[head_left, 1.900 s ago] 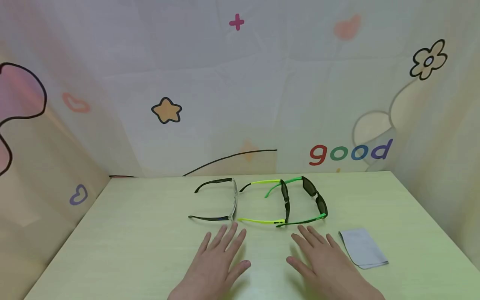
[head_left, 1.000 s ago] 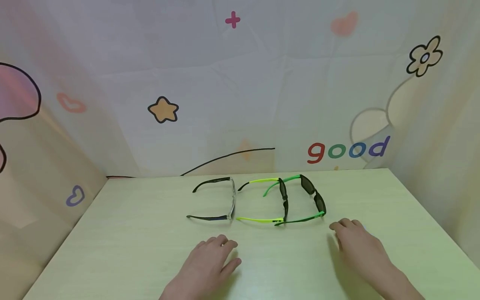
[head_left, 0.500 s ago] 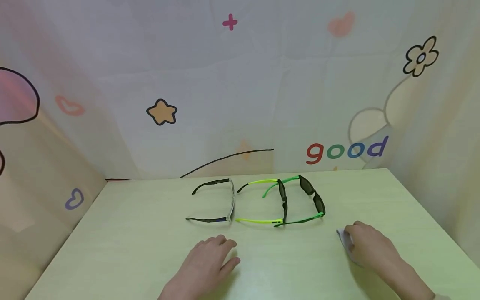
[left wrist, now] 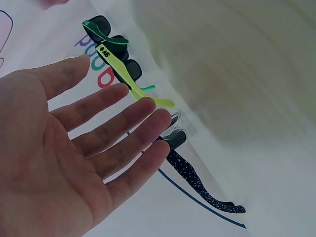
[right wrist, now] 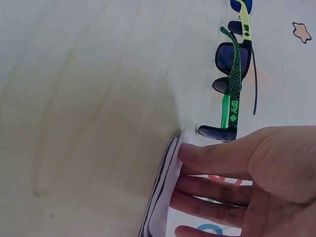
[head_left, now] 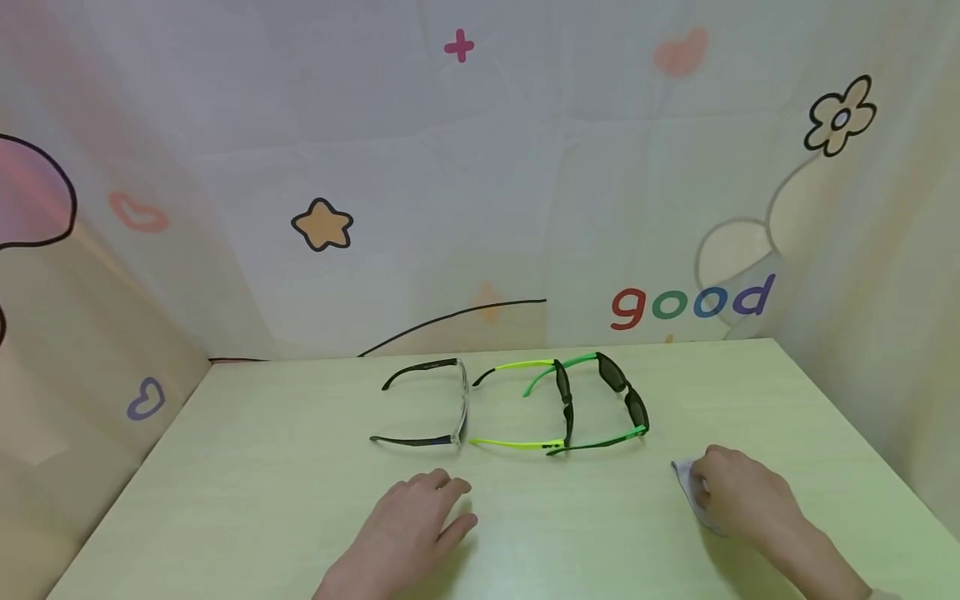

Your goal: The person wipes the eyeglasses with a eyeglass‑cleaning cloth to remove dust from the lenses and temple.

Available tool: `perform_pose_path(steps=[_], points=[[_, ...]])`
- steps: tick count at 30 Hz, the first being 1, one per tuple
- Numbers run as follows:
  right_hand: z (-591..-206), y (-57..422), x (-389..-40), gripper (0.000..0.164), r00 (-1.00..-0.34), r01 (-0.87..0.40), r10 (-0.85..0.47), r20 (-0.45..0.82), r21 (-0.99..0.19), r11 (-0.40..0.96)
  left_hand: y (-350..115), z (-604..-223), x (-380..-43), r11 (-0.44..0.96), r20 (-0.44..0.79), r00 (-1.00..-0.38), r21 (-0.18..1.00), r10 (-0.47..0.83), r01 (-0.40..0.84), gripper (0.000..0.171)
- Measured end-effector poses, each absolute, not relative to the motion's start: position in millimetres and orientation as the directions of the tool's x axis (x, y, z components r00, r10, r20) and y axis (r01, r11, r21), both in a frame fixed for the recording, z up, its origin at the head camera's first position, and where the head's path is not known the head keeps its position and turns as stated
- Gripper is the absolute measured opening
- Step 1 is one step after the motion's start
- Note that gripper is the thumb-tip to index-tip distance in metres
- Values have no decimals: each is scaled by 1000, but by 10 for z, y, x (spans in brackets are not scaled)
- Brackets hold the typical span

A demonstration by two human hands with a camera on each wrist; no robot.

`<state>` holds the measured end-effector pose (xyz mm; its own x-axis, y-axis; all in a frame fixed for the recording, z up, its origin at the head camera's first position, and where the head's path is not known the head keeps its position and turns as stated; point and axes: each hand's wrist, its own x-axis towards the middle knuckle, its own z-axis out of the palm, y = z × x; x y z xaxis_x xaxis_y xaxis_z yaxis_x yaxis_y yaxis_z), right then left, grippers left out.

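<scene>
My right hand (head_left: 750,498) pinches the upper layer of a folded grey cloth (head_left: 686,482) on the table's right side. In the right wrist view, the thumb and fingers meet at the edge of the cloth (right wrist: 165,190), its layers slightly parted. The hand hides much of it in the head view. My left hand (head_left: 405,529) holds nothing, its fingers relaxed above the table, palm down. Nearest to it are clear-framed glasses with dark temples (head_left: 412,441). Beside them lie yellow-templed sunglasses (head_left: 517,444), then green-templed sunglasses (head_left: 612,373), whose temples overlap the yellow pair. All have unfolded temples.
A pale wooden table (head_left: 262,492) carries everything. Behind it and at both sides hangs a light curtain (head_left: 495,167) printed with stars, hearts and the word "good". The glasses stand in a row towards the table's back edge.
My right hand has moved right from beside the green sunglasses onto the cloth and taken hold of it. My left hand has drawn back slightly, its fingers more relaxed. The glasses have not moved.
</scene>
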<state>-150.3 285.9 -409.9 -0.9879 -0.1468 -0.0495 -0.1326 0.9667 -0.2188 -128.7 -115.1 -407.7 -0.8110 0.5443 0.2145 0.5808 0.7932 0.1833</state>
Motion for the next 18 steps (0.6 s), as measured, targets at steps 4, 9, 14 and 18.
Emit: perform_pose_path(steps=[4, 9, 14, 18], points=[[-4093, 2869, -1513, 22, -990, -121, -137, -43, -259, 958, -1161, -4087, -1286, 796, 214, -813, 179, 542, 578, 26], [-4073, 2912, -1551, 8, -988, -130, -149, -40, -303, 944, -1151, -4074, -1279, 799, 219, -815, 179, 537, 575, 26], [-4078, 2958, -1590, 18, -980, -144, -181, -83, -331, 933, -1156, -4078, -1283, 797, 221, -813, 179, 538, 576, 26], [-4104, 2969, -1598, 26, -972, -167, -211, -101, -329, 929, -1170, -4100, -1285, 793, 227, -808, 174, 544, 583, 25]])
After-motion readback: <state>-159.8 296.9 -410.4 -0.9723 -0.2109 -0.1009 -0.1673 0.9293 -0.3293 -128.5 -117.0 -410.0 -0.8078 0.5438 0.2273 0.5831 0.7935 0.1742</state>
